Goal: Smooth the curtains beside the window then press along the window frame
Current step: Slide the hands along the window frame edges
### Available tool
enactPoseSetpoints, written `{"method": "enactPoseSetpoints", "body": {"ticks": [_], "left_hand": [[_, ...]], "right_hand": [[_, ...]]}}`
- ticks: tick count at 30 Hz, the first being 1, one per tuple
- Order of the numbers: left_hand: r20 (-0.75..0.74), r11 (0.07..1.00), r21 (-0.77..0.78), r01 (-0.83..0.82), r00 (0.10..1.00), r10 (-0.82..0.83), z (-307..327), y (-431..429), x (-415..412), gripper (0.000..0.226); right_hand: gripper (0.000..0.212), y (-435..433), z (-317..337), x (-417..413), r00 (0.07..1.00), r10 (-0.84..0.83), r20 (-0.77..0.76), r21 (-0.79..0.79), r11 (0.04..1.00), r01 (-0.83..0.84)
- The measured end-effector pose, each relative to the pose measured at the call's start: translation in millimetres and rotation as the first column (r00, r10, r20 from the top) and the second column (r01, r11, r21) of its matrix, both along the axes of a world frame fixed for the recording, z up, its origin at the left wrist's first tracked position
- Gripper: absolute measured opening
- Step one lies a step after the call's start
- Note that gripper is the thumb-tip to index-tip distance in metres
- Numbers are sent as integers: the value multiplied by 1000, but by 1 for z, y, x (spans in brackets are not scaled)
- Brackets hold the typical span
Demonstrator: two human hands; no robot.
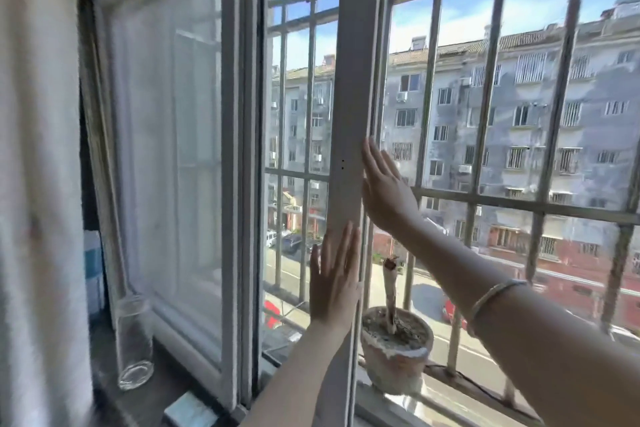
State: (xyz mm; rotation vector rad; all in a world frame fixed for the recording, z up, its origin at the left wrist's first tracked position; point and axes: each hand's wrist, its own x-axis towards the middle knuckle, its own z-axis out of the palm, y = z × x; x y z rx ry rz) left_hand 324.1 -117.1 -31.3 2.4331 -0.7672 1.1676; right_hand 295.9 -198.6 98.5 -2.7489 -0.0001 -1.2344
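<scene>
A white upright window frame post (353, 80) runs down the middle of the view. My left hand (334, 276) lies flat against its lower part, fingers together and pointing up. Higher up, my right hand (384, 184) rests with an open palm on the post's right edge; a bangle sits on that forearm. A pale curtain (38, 184) hangs along the far left, blurred, and neither hand touches it. Neither hand holds anything.
A glass jar (133, 340) stands on the dark sill at left, with a small white box (188, 411) near it. A swung-open window sash (173, 149) fills the left half. Outside, a clay flowerpot (394, 350) sits behind metal security bars (485, 107).
</scene>
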Motion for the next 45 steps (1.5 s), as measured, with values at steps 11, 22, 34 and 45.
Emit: {"method": "enactPoseSetpoints", "body": {"ticks": [11,22,34,45], "left_hand": [[31,944,260,-204,979,203,21,42,69,106],[114,828,427,-364,930,350,33,68,107,115],[17,872,404,-276,955,295,40,86,128,105],[-18,876,321,-359,923,385,45,69,108,104]], "right_hand": [[92,28,15,68,975,97,-200,-89,989,-117],[89,47,22,107,968,101,-228,-122,984,-131],[85,61,31,130,946,91,-310,-154,977,-144],[78,30,-3,123,898,179,-403,-33,977,-209]]}}
